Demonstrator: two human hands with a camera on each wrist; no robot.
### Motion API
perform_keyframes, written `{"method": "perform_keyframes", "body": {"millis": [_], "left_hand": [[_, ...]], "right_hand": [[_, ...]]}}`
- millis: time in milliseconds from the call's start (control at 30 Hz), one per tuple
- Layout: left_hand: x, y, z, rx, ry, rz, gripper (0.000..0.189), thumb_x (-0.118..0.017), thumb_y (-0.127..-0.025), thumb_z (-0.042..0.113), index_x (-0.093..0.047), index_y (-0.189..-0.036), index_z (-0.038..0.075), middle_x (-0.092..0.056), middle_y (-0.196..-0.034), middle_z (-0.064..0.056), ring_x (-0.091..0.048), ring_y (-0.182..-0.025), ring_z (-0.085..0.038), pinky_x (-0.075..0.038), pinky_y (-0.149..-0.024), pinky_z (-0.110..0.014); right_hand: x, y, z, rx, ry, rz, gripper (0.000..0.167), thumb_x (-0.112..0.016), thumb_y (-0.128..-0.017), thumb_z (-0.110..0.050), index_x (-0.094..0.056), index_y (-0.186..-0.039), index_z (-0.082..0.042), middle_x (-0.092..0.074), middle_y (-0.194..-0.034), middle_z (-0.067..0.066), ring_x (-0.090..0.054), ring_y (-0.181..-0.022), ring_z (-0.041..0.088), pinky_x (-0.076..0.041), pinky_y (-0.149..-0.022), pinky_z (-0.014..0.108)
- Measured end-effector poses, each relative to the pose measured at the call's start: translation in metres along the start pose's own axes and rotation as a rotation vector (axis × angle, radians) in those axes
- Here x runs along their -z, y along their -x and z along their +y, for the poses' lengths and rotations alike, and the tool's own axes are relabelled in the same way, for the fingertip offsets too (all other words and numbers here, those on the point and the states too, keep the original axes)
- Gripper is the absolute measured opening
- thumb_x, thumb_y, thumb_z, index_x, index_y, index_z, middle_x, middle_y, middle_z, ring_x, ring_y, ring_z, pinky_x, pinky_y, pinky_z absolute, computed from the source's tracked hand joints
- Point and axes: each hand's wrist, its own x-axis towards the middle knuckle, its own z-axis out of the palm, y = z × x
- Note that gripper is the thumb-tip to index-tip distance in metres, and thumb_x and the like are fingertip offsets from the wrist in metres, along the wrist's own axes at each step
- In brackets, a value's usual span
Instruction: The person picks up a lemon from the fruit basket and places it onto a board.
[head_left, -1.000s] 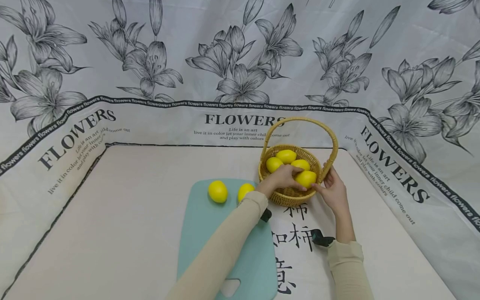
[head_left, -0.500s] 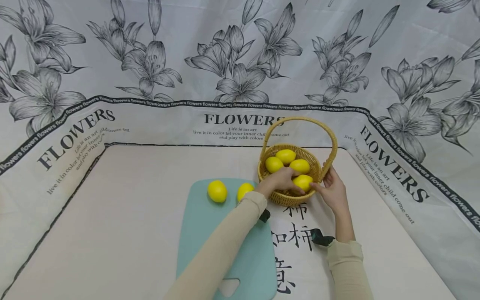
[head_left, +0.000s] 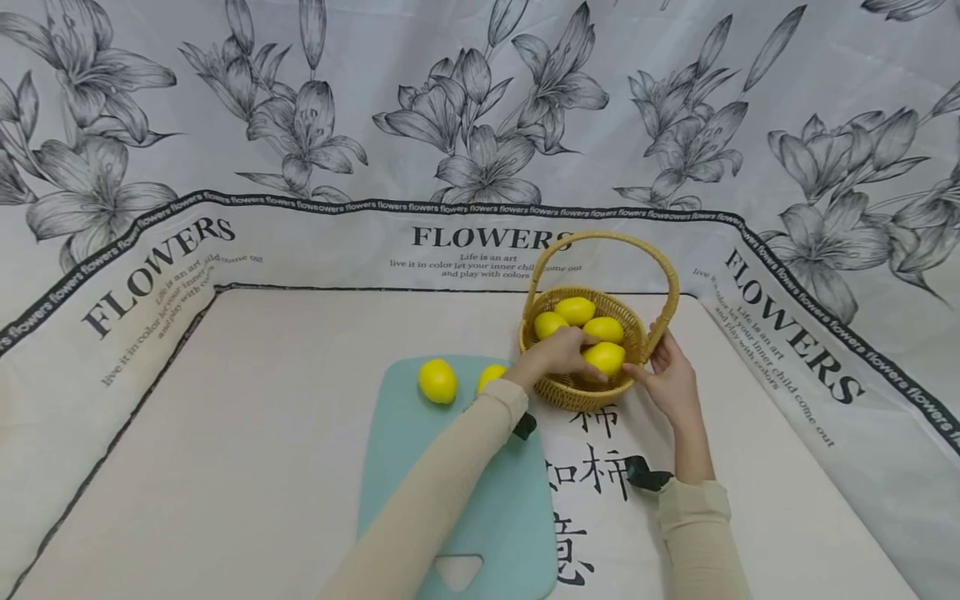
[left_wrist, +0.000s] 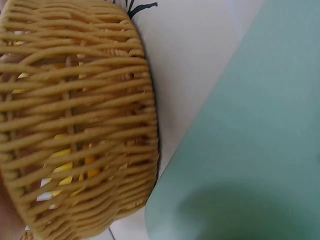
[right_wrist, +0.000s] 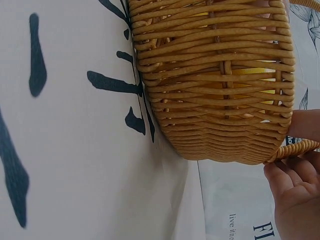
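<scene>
A yellow wicker basket (head_left: 585, 400) with a tall arched handle stands at the back right of the table. Several lemons (head_left: 575, 312) lie inside it. My left hand (head_left: 561, 354) reaches in over the basket's near left rim, its thumb and fingers around the front lemon (head_left: 604, 358). On the basket's right side, my right hand (head_left: 670, 375) grips the rim at the foot of the handle. The right wrist view shows the fingers of this hand (right_wrist: 295, 187) at the handle's base. In the left wrist view the basket wall (left_wrist: 85, 120) hides most of the left hand.
Left of the basket lies a light green cutting board (head_left: 420, 450) with a handle hole. One lemon (head_left: 438, 382) rests near its far edge; another lemon (head_left: 491, 377) is partly behind the left forearm. Black characters (head_left: 573, 533) mark the cloth, and a flower-printed curtain (head_left: 480, 100) hangs behind.
The front lemon has gone slightly lower and left in the basket with my left hand around it. My right hand keeps its grip on the basket.
</scene>
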Motion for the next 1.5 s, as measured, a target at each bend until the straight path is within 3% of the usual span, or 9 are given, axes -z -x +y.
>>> {"method": "perform_keyframes", "body": {"millis": [133,500,667,900,1200,1367,1500], "left_hand": [[0.006,0.003,0.0,0.005,0.008,0.005,0.068,-0.078,-0.08,0.04,-0.055,-0.137,0.012,-0.061,-0.129,0.001,-0.053,-0.094,-0.007,-0.042,-0.087,-0.014],[0.022,0.01,0.009,-0.017,-0.052,-0.025,0.075,-0.078,-0.078,0.043,-0.05,-0.142,0.015,-0.054,-0.139,0.003,-0.05,-0.098,-0.004,-0.04,-0.09,-0.012],[0.03,0.016,0.014,-0.06,-0.065,-0.033,0.075,-0.078,-0.079,0.042,-0.049,-0.142,0.013,-0.055,-0.138,0.002,-0.051,-0.099,-0.003,-0.04,-0.09,-0.011],[0.036,0.029,0.014,-0.112,-0.091,-0.029,0.075,-0.077,-0.079,0.044,-0.05,-0.141,0.011,-0.058,-0.134,0.0,-0.051,-0.088,-0.006,-0.041,-0.079,-0.011],[0.041,0.047,0.009,-0.149,-0.084,-0.043,0.074,-0.077,-0.079,0.044,-0.051,-0.14,0.012,-0.063,-0.127,-0.001,-0.051,-0.084,-0.006,-0.041,-0.08,-0.01],[0.043,0.057,0.011,-0.18,-0.089,-0.047,0.074,-0.077,-0.078,0.046,-0.053,-0.139,0.012,-0.061,-0.13,-0.001,-0.052,-0.088,-0.005,-0.04,-0.085,-0.008],[0.045,0.068,0.013,-0.201,-0.095,-0.06,0.073,-0.077,-0.079,0.045,-0.051,-0.14,0.012,-0.061,-0.13,-0.001,-0.051,-0.086,-0.005,-0.04,-0.083,-0.008]], "right_hand": [[0.0,-0.001,0.0,-0.006,0.007,0.009,0.092,-0.071,-0.085,0.003,-0.011,-0.155,-0.008,-0.019,-0.157,0.015,-0.026,-0.14,0.035,-0.027,-0.113,0.033],[-0.001,0.001,-0.004,-0.029,0.03,0.003,0.09,-0.068,-0.087,0.004,-0.01,-0.155,-0.009,-0.019,-0.157,0.014,-0.024,-0.141,0.035,-0.026,-0.113,0.036],[0.001,0.0,-0.004,-0.038,0.058,0.006,0.09,-0.067,-0.088,0.002,-0.01,-0.155,-0.01,-0.019,-0.157,0.014,-0.025,-0.141,0.034,-0.026,-0.113,0.037],[-0.001,0.001,-0.003,-0.04,0.063,0.003,0.089,-0.068,-0.089,-0.003,-0.009,-0.155,-0.01,-0.017,-0.158,0.013,-0.024,-0.141,0.035,-0.025,-0.113,0.038],[-0.003,0.001,-0.003,-0.034,0.058,0.01,0.092,-0.07,-0.088,-0.002,-0.009,-0.155,-0.011,-0.018,-0.157,0.015,-0.024,-0.141,0.035,-0.025,-0.111,0.023],[-0.003,0.001,-0.001,-0.029,0.051,0.008,0.092,-0.07,-0.087,-0.002,-0.008,-0.155,-0.011,-0.018,-0.157,0.014,-0.024,-0.141,0.035,-0.025,-0.11,0.02],[-0.003,0.0,0.0,-0.031,0.05,0.011,0.092,-0.07,-0.087,-0.002,-0.009,-0.155,-0.011,-0.018,-0.157,0.014,-0.024,-0.141,0.035,-0.025,-0.111,0.023]]}}
